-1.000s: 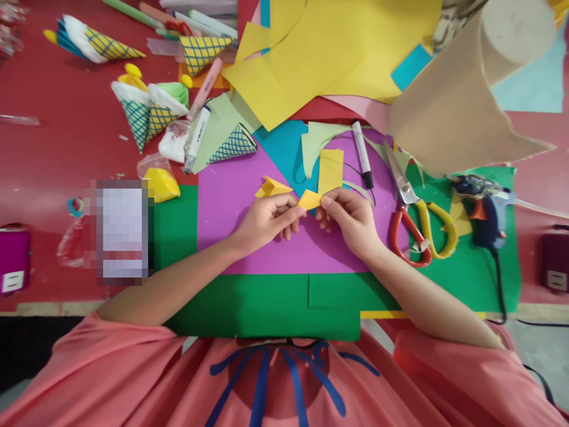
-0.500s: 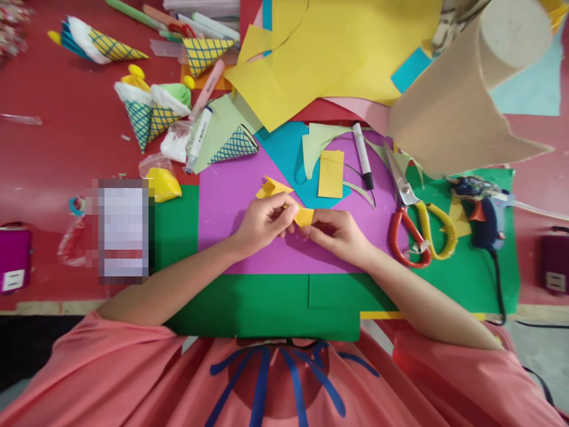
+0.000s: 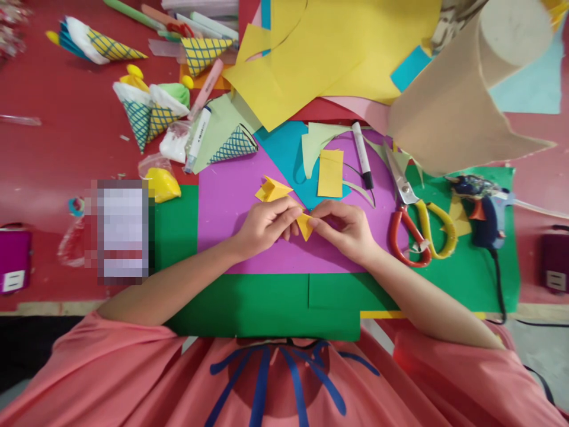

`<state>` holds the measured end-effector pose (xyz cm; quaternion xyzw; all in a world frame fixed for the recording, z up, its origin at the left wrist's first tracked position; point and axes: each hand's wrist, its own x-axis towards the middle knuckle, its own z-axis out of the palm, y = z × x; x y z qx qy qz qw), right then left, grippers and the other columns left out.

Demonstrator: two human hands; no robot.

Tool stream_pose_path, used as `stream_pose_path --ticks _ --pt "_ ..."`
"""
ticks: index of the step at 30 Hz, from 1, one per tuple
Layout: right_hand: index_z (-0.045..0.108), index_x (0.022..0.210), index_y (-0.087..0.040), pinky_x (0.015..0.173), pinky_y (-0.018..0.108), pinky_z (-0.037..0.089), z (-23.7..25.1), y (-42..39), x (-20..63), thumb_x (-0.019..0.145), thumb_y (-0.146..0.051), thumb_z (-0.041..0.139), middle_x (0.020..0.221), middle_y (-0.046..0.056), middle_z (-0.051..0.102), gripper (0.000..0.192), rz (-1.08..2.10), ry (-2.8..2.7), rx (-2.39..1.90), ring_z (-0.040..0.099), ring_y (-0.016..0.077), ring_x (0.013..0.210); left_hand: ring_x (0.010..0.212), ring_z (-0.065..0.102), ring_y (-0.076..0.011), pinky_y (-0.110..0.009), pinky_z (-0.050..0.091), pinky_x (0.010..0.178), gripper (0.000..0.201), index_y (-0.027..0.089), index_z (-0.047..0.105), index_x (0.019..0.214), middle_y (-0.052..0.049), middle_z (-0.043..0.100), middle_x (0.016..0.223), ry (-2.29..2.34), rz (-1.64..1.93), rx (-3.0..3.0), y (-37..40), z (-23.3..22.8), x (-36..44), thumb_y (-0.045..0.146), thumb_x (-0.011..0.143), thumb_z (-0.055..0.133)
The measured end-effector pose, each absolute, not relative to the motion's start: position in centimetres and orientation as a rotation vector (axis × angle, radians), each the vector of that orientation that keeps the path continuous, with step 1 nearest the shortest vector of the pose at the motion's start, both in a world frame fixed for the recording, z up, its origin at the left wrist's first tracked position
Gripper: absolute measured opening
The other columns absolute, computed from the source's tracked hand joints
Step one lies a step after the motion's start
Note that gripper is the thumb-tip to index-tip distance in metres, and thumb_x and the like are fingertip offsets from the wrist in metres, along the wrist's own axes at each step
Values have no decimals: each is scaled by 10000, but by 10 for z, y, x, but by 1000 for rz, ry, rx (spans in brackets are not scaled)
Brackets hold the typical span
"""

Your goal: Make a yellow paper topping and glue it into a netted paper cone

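At the bottom of the frame, your forearms reach up from a coral shirt over a green sheet [image 3: 249, 305] toward the centre. Just below centre, your left hand [image 3: 262, 228] and right hand [image 3: 349, 228] meet above a purple sheet [image 3: 231, 237]. Between them sits a small yellow folded paper [image 3: 304, 226], pinched on its left by your left thumb and forefinger and on its right by your right fingertips, its point aimed downward.

You appear to be midway through creasing a fold. The next move likely calls for a firm press along the edge while the other hand steadies the piece.

Half a second ago the paper lay flatter and slightly higher between your hands; now it is tipped point-down, and your right hand has lifted a little.

Just above your left hand lies another folded yellow piece [image 3: 272, 190]. Right of centre, scissors [image 3: 415, 216] with red and yellow handles; further right, a glue gun [image 3: 484, 210]. Large yellow sheets [image 3: 329, 47] fill the top.
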<state>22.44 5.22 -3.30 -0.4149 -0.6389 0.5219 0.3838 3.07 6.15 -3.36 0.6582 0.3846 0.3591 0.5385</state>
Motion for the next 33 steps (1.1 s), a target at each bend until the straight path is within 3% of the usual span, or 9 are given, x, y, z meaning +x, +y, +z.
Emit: stream_pose_path --ticks 14,22,29,33 --pt "633 836 -175 637 244 470 -32 54 228 907 -293 596 775 23 679 143 1398 -1809 -954 596 118 679 425 511 -48 -173 358 455 285 180 527 693 54 581 513 817 882 2101 61 -38 29 276 961 512" --pt "618 819 -171 591 223 418 -23 59 231 901 -246 589 727 -9 612 115 1428 -1786 -977 512 91 632 468 534 -51 -175 403 498 278 187 537 738 54 570 541 897 952 1797 58 -35 31 318 978 491" --pt "616 772 -168 561 221 437 -20 51 228 883 -230 570 705 1 643 135 1231 -1790 -1128 555 96 602 529 566 -62 -160 431 494 306 172 581 779 34 606 619 914 916 1703 59 -38 32 452 903 588" --pt "644 856 -181 594 229 477 -9 38 230 922 -260 565 772 19 698 129 1081 -1859 -1225 624 114 651 570 575 -69 -175 452 536 313 157 578 723 13 620 639 865 832 1703 56 -37 35 410 906 594"
